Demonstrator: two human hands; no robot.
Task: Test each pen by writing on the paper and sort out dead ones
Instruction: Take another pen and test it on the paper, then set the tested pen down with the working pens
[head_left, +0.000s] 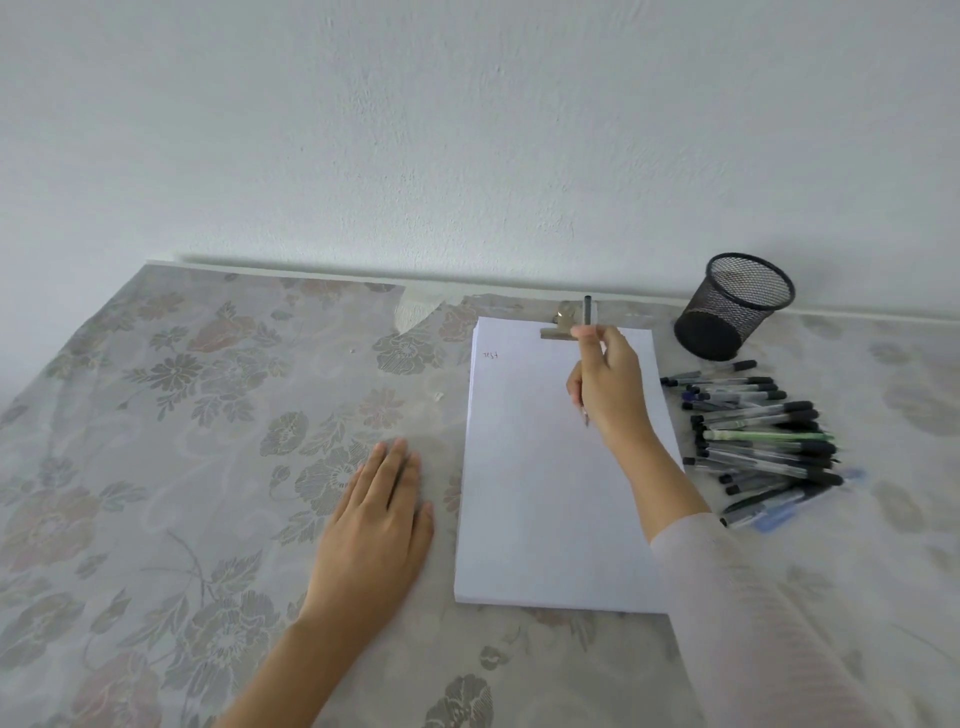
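under right hand (608, 379), pen (587, 310) mostly hidden

One small handwritten word, seemingly "test", is seen in dark ink near the upper left corner of the top sheet of the paper stack (545, 493). Any printing on the barrels of the heaped pens (763, 441) is too blurred to be read.

A grey floral tablecloth (182, 415) covers the table (413, 314), whose pale top shows through a tear at the cloth's back edge. 1 black mesh cup (732, 306) stands at the back right near the white wall (415, 130), with 1 metal clip (558, 326) to its left.
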